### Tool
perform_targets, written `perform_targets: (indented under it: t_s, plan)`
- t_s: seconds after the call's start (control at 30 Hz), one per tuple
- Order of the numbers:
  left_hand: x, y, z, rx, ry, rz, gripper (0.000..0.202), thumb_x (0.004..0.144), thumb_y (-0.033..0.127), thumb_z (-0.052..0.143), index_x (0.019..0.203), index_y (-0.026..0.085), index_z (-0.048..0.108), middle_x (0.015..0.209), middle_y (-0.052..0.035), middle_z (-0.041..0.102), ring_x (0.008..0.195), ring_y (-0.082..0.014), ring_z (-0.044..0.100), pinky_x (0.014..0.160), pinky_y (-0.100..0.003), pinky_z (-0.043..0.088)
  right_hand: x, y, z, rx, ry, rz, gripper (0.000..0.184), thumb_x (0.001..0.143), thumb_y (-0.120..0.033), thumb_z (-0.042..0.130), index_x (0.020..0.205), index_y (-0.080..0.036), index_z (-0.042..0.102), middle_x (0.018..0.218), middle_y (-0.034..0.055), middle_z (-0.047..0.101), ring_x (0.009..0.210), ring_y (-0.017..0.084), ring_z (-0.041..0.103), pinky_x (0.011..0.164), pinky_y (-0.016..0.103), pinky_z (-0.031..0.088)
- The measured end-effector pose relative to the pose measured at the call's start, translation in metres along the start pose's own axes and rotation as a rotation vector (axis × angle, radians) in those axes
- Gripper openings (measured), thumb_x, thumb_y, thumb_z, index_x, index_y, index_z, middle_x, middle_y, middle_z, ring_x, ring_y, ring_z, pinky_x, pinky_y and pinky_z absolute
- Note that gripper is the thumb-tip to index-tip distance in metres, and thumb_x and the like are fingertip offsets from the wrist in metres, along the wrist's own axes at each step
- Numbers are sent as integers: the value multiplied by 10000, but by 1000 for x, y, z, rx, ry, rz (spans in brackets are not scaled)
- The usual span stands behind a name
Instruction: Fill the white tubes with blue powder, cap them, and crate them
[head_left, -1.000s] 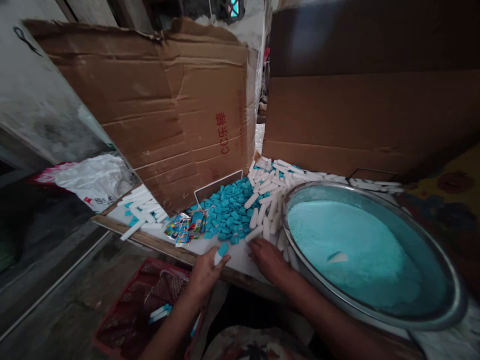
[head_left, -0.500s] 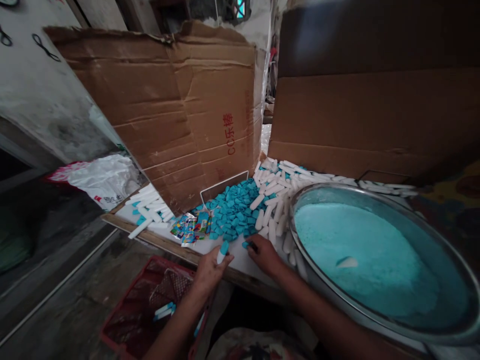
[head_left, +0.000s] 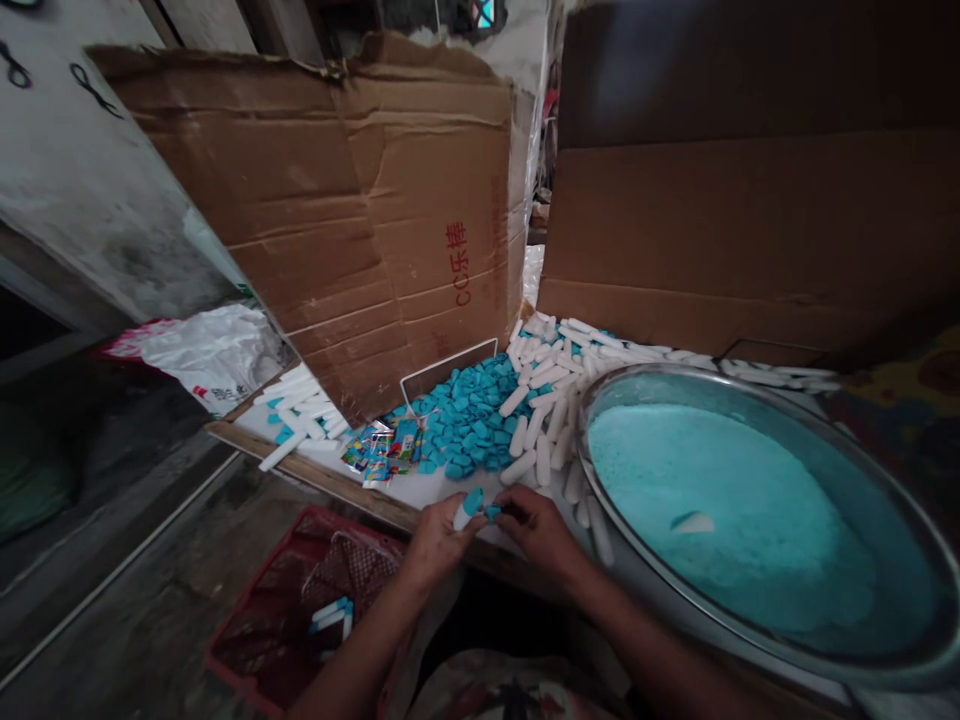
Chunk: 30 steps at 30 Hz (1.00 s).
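My left hand point(head_left: 442, 532) is closed round a white plastic tube point(head_left: 461, 518) with a blue cap point(head_left: 474, 499) on its upper end. Close beside it, my right hand point(head_left: 534, 522) pinches a small blue cap point(head_left: 492, 513), near the tube. Beyond both hands lies a heap of loose blue caps point(head_left: 469, 420). White tubes point(head_left: 544, 460) are piled to the right of the heap, and small shiny printed packets point(head_left: 382, 450) lie to its left.
A large metal basin point(head_left: 585, 430) of pale turquoise powder point(head_left: 712, 480) stands at the right. Below the table's wooden edge point(head_left: 322, 480), a red plastic crate point(head_left: 247, 610) holds several capped tubes point(head_left: 330, 612). Cardboard sheets point(head_left: 315, 200) rise behind; more white tubes point(head_left: 300, 410) lie at left.
My left hand has moved slightly right with the capped tube. The right hand has come slightly closer with its blue cap, so the gap between the hands has narrowed.
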<state>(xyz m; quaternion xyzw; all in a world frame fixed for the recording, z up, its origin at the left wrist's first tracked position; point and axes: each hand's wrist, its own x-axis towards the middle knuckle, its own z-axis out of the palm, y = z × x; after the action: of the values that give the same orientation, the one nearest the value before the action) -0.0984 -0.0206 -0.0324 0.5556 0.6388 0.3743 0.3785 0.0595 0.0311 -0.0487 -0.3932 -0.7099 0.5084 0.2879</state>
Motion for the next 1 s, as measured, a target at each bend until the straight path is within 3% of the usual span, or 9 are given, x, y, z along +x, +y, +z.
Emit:
perform_targets:
  t_s: [0.13, 0.27, 0.33, 0.43, 0.6, 0.73, 1.0]
  plan:
    - [1, -2, -13, 138, 131, -83, 233, 708, 366, 514, 785, 176, 624, 719, -7, 645, 720, -192, 572, 680, -277, 444, 25, -5, -2, -576, 12, -98, 132, 752, -121, 510, 820, -154, 618, 900, 86, 585, 833, 200, 529, 754, 315, 402]
    - [-3, -4, -23, 162, 212, -124, 222, 703, 369, 504, 734, 178, 612, 666, 8, 632, 688, -189, 579, 651, -272, 450, 53, -15, 13, -813, -83, -318, 234, 818, -93, 420, 938, -155, 612, 978, 94, 583, 885, 199, 503, 807, 319, 378]
    - [-6, -6, -26, 161, 240, -133, 219, 698, 373, 508, 724, 180, 608, 635, 17, 620, 658, -179, 574, 626, -258, 444, 61, -17, 23, -869, -125, -405, 254, 831, -92, 401, 965, -166, 604, 1007, 87, 574, 896, 204, 489, 812, 327, 370]
    - [-9, -8, -30, 164, 272, -129, 215, 695, 375, 512, 698, 181, 603, 613, 17, 612, 627, -169, 567, 601, -244, 434, 61, -13, 30, -957, -145, -390, 234, 834, -111, 403, 896, -175, 619, 1006, 90, 562, 903, 227, 477, 785, 343, 367]
    - [-8, -13, -32, 130, 261, -103, 225, 686, 386, 504, 681, 178, 590, 612, 12, 605, 626, -167, 562, 603, -240, 430, 45, -2, 10, -978, -154, -276, 249, 813, -63, 406, 805, -160, 635, 983, 89, 582, 870, 218, 492, 773, 322, 362]
    - [-4, -15, -34, 94, 302, -126, 251, 678, 404, 492, 687, 173, 590, 614, 7, 601, 635, -174, 559, 608, -249, 429, 43, -5, 0, -946, -158, -230, 259, 802, -40, 413, 854, -169, 631, 1004, 68, 588, 887, 199, 498, 773, 298, 365]
    - [-11, -15, -47, 146, 364, -160, 265, 666, 404, 490, 679, 170, 615, 587, -1, 601, 613, -182, 561, 590, -259, 426, 64, -20, 40, -903, -177, -237, 142, 809, -174, 522, 910, -129, 611, 976, 122, 574, 944, 246, 493, 815, 355, 360]
